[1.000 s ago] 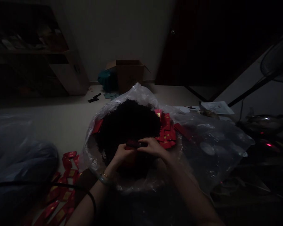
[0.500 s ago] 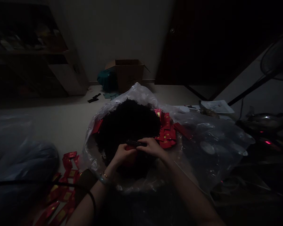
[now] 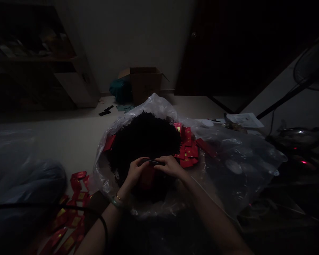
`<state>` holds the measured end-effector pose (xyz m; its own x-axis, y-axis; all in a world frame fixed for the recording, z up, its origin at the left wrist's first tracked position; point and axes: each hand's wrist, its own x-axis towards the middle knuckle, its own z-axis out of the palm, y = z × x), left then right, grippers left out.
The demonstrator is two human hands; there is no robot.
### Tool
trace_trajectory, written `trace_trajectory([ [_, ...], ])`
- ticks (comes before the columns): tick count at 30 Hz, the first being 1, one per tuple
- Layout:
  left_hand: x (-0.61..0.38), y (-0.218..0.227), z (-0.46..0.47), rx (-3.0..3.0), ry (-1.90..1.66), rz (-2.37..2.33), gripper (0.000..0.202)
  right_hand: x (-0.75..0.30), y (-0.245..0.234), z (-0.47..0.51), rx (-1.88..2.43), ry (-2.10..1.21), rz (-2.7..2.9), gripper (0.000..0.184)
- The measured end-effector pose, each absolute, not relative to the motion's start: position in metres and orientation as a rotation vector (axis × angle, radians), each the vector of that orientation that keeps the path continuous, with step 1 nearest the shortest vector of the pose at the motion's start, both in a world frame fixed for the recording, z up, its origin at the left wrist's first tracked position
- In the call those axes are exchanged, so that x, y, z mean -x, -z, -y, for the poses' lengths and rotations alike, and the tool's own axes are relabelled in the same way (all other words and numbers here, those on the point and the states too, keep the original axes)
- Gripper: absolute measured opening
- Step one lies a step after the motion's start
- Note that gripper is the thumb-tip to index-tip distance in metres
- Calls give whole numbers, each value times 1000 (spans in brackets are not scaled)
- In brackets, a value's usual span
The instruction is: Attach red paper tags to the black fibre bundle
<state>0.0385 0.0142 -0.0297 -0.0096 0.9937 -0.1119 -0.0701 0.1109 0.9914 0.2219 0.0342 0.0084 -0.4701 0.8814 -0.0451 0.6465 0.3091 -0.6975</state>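
Note:
In dim light my left hand [image 3: 135, 172] and my right hand [image 3: 170, 165] meet over a clear plastic bag [image 3: 159, 106] that holds a mound of black loose material [image 3: 145, 140]. Between the fingertips of both hands runs a thin dark strip [image 3: 152, 162]. Below it a small red packet [image 3: 148, 177] hangs against my left palm. Both hands are closed in a pinch. Red packets with gold marks [image 3: 187, 150] lie in the bag just right of my right hand.
More red packets [image 3: 74, 198] are scattered on the floor at lower left, beside a pale plastic bag [image 3: 21, 177]. A cardboard box [image 3: 145, 83] stands by the far wall, a shelf [image 3: 37, 56] at left. Papers [image 3: 244, 120] and a fan [image 3: 312, 67] are at right.
My left fingers have shifted up along the dark strip, and the red packet now shows lower, under the hands. The arms have barely moved.

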Motion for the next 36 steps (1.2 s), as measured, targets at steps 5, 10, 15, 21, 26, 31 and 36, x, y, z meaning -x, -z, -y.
trace_trajectory([
  [5,-38,30,-12,-1107,-1188,-1263,28,-220,-1,-34,1382,-954,2224,31],
  [10,-39,31,-11,-1126,-1232,-1302,27,-219,2,-36,1358,-944,2253,27],
  [15,-40,34,-12,-1093,-1271,-1293,28,-218,0,-37,1336,-967,2248,27],
  [21,-40,32,-12,-1091,-1277,-1303,27,-216,-2,-38,1361,-1023,2200,30],
  [26,-40,31,-15,-982,-1203,-1270,35,-218,-2,-38,1336,-1059,2167,25],
  [31,-42,35,-17,-973,-1138,-1189,49,-221,3,-41,1353,-1143,2043,32],
  [36,-43,33,-17,-920,-1185,-1240,47,-230,14,-47,1419,-1174,1812,45],
])
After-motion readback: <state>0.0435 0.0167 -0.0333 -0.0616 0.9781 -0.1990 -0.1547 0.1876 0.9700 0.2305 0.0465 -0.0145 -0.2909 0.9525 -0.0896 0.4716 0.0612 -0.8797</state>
